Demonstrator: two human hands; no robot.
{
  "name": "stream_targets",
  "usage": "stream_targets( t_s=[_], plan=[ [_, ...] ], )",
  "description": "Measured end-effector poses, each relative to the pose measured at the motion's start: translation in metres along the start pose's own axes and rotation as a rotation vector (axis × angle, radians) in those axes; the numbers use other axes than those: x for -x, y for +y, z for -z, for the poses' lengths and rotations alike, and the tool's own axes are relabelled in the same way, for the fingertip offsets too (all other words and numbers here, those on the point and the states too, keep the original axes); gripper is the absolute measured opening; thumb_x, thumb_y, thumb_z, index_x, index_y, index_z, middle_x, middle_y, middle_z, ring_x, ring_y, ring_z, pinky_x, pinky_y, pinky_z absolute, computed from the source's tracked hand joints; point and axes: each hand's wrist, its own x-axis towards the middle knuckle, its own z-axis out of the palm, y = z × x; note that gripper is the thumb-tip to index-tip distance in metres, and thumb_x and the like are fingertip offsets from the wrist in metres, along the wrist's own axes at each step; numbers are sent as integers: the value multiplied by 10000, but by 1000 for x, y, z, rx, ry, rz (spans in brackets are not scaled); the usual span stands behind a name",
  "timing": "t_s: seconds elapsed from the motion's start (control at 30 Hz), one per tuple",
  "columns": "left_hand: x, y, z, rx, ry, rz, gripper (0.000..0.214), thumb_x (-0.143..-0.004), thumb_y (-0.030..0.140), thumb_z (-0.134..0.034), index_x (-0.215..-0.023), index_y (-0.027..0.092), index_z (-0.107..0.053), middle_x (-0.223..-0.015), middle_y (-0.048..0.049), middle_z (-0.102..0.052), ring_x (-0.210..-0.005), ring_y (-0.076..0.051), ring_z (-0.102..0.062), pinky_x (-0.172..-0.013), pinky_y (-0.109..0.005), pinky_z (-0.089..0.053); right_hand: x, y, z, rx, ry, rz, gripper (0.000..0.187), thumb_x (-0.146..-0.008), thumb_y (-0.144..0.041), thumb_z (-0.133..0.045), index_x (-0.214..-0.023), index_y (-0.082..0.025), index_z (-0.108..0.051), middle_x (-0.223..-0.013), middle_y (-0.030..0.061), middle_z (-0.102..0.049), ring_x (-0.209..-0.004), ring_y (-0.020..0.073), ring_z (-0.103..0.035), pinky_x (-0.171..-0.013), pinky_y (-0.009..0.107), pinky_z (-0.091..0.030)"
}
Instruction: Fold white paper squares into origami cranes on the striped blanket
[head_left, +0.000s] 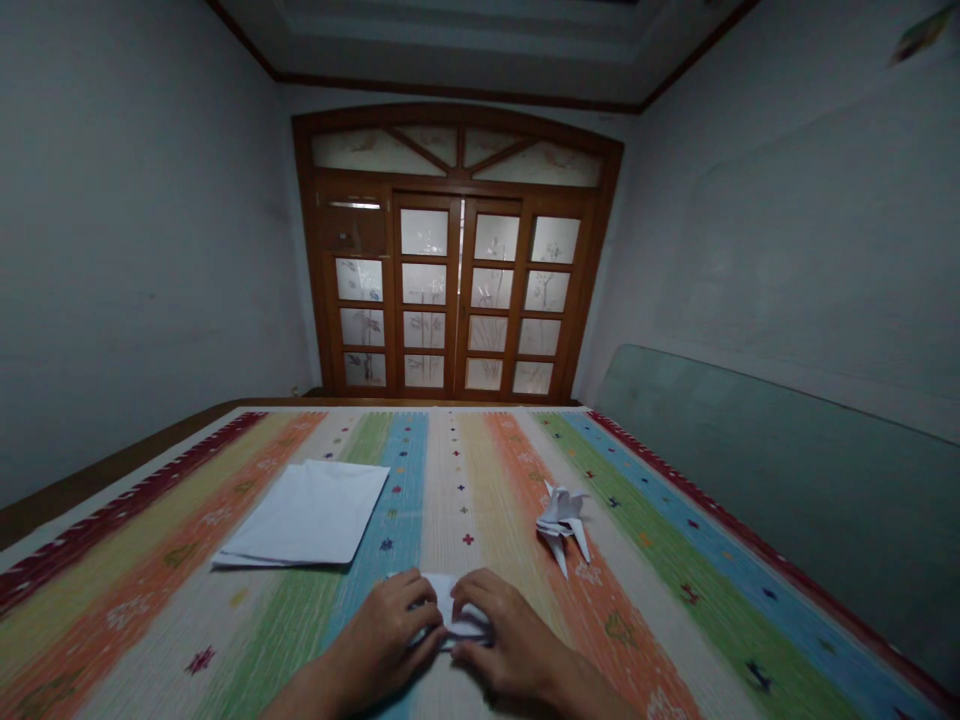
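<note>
My left hand (379, 640) and my right hand (510, 635) press together on a small piece of folded white paper (450, 597) near the lower middle of the view. The fingers of both hands pinch its edges, hiding much of the paper. A finished-looking white paper origami figure (562, 522) with pointed flaps lies ahead and to the right of my right hand. Farther left of my left hand lies a stack of square white paper sheets (304, 512), its corners slightly offset.
Everything lies on a rainbow-striped woven mat (450, 480) with small embroidered motifs. A wooden edge (97, 485) runs along its left side, and a grey-green panel (750, 480) stands along the right. Wood-framed frosted glass doors (457, 290) stand at the far end.
</note>
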Motion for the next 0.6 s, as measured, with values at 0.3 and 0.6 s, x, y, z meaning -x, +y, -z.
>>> stream_targets(
  t_s=[0.3,0.6],
  plan=[
    [1,-7,-3,76,26,46,143,-972,240,-627,-846,208,-686,-868,-32,-685,-830,-199,-610,-736,-284,-447,-1,-2,1,12,62,-19,111,-771,-82,-745,-827,-179,-745,-1065,69,-668,-1011,199,-627,-898,290,-473],
    [1,-5,6,248,-69,181,104,-814,205,-800,-874,214,-715,-954,-20,-678,-919,-209,-610,-787,-285,-443,-6,5,-1,105,84,-127,77,-792,-114,-775,-795,-190,-785,-833,36,-723,-820,182,-647,-767,269,-446]
  ],
)
